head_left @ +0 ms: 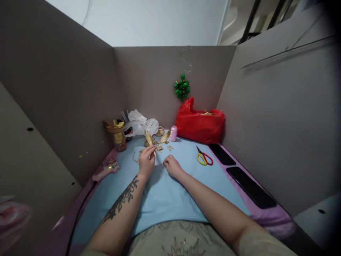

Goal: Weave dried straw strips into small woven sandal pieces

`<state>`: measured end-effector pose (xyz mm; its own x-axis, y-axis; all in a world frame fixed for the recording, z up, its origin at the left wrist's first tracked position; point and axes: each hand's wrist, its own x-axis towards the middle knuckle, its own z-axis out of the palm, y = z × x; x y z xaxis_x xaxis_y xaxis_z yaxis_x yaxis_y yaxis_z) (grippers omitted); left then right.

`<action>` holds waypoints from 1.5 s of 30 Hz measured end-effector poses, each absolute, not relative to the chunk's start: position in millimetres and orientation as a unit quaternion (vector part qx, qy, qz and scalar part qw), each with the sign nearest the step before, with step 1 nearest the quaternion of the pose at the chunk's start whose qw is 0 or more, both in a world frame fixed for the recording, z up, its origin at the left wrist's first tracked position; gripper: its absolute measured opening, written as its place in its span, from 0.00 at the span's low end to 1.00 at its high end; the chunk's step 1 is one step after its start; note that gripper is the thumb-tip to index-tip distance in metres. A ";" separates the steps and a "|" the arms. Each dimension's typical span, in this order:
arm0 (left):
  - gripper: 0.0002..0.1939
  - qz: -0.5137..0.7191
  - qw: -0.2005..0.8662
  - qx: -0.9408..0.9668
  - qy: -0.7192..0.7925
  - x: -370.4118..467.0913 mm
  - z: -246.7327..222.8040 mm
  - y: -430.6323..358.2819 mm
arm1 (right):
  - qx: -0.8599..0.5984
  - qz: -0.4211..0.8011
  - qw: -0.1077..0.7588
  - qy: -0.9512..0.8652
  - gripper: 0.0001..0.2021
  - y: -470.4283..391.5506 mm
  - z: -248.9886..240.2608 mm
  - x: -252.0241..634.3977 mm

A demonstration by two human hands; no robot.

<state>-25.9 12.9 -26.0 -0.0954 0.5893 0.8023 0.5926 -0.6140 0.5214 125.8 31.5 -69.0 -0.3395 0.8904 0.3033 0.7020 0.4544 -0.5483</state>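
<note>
My left hand pinches a dried, straw-coloured husk piece that points upward from its fingers. To the right of it, my right hand is curled closed just above the light blue cloth. Whatever its fingertips hold, if anything, is too small to make out; it could be a thread. Beyond my hands lie another dried husk, small husk scraps and a coiled tan piece. A pink thread spool stands upright behind them. Part of a tan cord shows beside my left hand.
Scissors with yellow and red handles lie at right, near two black phone-like slabs. A pink glue gun lies left. Behind are a brown cup, white plastic bag and red bag. Grey panels enclose the table.
</note>
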 end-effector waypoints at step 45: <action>0.15 -0.591 0.018 -0.670 -0.449 -25.6 -18.8 12.0 | -0.560 0.281 0.295 -0.722 0.17 46.1 -52.8 177.8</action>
